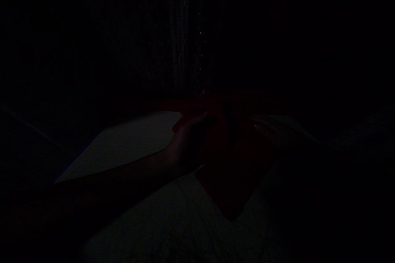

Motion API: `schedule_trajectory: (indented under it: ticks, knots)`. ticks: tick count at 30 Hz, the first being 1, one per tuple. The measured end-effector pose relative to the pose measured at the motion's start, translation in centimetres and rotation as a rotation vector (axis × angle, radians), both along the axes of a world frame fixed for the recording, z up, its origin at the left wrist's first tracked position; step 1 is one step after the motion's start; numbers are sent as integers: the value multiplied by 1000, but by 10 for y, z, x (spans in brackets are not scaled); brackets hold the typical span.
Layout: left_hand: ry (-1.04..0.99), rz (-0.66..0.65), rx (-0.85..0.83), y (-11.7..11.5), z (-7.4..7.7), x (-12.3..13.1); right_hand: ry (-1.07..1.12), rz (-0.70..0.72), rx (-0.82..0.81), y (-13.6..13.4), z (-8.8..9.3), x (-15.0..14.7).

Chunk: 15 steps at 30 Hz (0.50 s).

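Note:
The view is very dark, and only outlines show. A red piece that looks like cloth or paper (234, 189) lies at the centre, with one corner pointing towards me. My left hand (185, 144) reaches in from the left and lies against the red piece; its fingers fade into the dark. From the right, my right hand (268, 129) meets the other side of the red piece, and only a faint part of it shows. Whether either hand grips the red piece is hidden.
A pale surface (132, 139) lies under my left forearm, with a bluish edge at its left. More red material (197, 102) runs along the back. Behind it rises a dim, streaked, upright surface (179, 28) with small bright specks.

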<state>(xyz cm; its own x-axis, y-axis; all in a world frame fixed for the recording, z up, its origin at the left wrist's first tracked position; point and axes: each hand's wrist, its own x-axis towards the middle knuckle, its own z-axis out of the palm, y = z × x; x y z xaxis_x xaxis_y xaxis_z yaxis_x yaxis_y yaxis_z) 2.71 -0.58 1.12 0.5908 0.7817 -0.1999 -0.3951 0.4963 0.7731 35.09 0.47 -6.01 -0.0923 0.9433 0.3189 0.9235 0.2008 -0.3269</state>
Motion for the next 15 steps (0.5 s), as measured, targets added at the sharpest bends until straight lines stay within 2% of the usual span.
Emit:
schedule_trajectory:
  ticks: [3, 8, 12, 15]
  knots:
    - [20, -35, -73, -2, 1, 0, 31, 12, -34, 1, 0, 0]
    - [27, 10, -104, -3, 0, 3, -1, 14, 18, 6, -3, 5]
    - [3, 12, -40, -1, -5, 3, -69, -15, 151, -3, 19, 1]
    - [24, -28, 131, -2, -11, 0, -65, -36, 111, -19, 42, -4]
